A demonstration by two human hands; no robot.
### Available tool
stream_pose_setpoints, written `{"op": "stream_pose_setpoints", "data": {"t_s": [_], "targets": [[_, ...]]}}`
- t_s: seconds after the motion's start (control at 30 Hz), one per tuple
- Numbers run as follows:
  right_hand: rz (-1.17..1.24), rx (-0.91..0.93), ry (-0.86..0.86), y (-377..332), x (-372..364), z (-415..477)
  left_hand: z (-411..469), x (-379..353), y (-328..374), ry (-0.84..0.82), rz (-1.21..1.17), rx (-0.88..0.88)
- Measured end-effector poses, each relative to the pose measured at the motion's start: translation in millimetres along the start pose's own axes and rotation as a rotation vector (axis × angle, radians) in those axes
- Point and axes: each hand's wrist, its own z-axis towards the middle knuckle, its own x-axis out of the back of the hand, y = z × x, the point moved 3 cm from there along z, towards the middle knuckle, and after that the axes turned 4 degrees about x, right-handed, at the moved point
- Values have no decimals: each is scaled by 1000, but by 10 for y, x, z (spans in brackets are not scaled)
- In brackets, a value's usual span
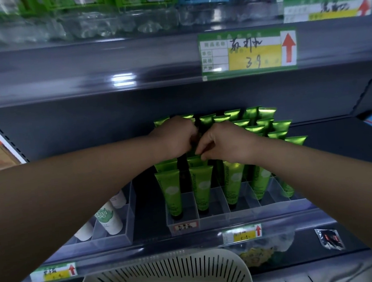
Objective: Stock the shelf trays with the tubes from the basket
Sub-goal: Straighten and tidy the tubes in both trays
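Here the fingers [201, 156] of the right hand [228, 144] pinch the flat crimped top of a green tube [196, 161] in the second row of the clear tray [210, 219]. The left hand [175, 137] is curled just beside it, knuckles nearly touching the right; whether its fingers grasp anything I cannot tell, since they are hidden behind the hand. Around both hands stand glossy metallic-green tubes [266, 120], upright on dark caps, in rows set apart by transparent plastic dividers. A second clear tray [128, 215] to the left holds matte white tubes [110, 219], leaning. Both trays rest on a dark grey shelf [329, 146] with a clear front rail bearing green-and-yellow price tags [241, 235]. Below, near the bottom edge, sits the slotted, rounded, pale plastic basket [169, 275], with no tubes showing in its visible part.
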Motion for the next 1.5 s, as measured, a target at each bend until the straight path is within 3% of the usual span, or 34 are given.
{"op": "stream_pose_setpoints", "data": {"t_s": [0.33, 0.5, 0.63, 0.93, 1.5], "targets": [[51, -68, 106, 147, 444, -240, -49, 191, 43, -1, -82, 22], [18, -133, 151, 362, 676, -479, -80, 280, 293, 93, -189, 4], [-7, -182, 154, 545, 704, -701, -174, 187, 581, 77, -218, -56], [-165, -157, 24, 750, 356, -841, -134, -132, 780, -38, -57, -113], [-45, -157, 134, 868, 254, -835, -140, -236, 769, -66, 36, -113]]}}
